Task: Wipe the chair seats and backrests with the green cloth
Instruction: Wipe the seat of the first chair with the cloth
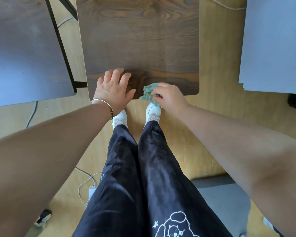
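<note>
A dark wood-grain chair seat (140, 41) fills the top middle of the head view, seen from straight above. My left hand (112, 88) rests flat on its near edge, fingers spread, a thin bracelet on the wrist. To its right my right hand (169, 96) grips a crumpled green cloth (149, 92) at the seat's near edge. The cloth hangs partly over the edge. No backrest shows in this view.
A second dark surface with a black metal frame (24, 48) stands close on the left. A pale grey board (273, 43) lies at the right. My legs and white shoes (152, 112) stand on the light wooden floor, with white cables and a power strip (92, 189) behind my left leg.
</note>
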Demonstrator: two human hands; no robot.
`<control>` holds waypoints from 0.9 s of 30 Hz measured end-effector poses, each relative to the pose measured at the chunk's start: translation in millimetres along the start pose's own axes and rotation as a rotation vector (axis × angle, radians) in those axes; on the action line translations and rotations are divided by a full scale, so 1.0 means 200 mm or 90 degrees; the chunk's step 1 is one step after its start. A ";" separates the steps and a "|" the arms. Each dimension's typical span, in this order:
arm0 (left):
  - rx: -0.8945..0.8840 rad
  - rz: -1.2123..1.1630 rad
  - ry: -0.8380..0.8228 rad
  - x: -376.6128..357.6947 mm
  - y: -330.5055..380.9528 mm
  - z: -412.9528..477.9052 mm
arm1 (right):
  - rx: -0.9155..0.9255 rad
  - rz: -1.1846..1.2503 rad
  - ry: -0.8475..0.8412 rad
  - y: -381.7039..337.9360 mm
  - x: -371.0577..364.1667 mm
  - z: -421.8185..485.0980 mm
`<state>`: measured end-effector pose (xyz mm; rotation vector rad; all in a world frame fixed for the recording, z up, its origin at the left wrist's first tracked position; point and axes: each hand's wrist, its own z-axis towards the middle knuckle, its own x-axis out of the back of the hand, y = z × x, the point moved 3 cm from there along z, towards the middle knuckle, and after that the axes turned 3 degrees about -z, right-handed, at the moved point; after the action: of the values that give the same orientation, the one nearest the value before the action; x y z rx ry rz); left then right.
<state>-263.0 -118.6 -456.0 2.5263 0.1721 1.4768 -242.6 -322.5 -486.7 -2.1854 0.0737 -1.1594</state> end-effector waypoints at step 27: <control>-0.022 0.008 0.164 0.51 -0.08 0.94 | -0.178 -0.032 0.237 0.27 0.91 1.29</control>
<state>-49.4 -105.7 -461.7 2.3068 0.1683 1.7897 77.0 -291.5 -487.6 -2.1844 0.3613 -1.6574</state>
